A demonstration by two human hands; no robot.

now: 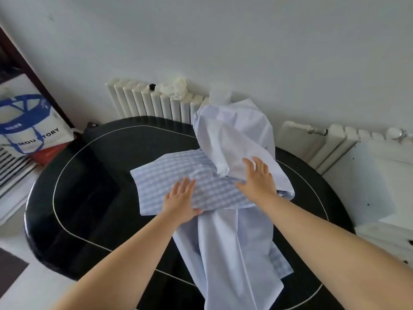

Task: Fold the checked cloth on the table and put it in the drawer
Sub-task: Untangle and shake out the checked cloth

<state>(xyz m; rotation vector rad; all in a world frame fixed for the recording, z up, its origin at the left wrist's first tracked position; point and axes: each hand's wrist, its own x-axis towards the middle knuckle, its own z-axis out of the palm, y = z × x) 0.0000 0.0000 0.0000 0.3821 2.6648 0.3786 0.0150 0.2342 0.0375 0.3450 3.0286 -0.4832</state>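
Note:
A light blue checked cloth lies crumpled on a black oval table. Its checked face shows in the middle, while its plain pale underside is bunched up at the back and trails toward the near edge. My left hand rests flat on the checked part, fingers spread. My right hand lies flat, fingers apart, where the checked part meets the raised plain fold. No drawer front is clearly visible.
White radiators line the wall behind the table, with a crumpled white rag on top. A white tote bag with blue print leans at the left. White furniture stands close at the right.

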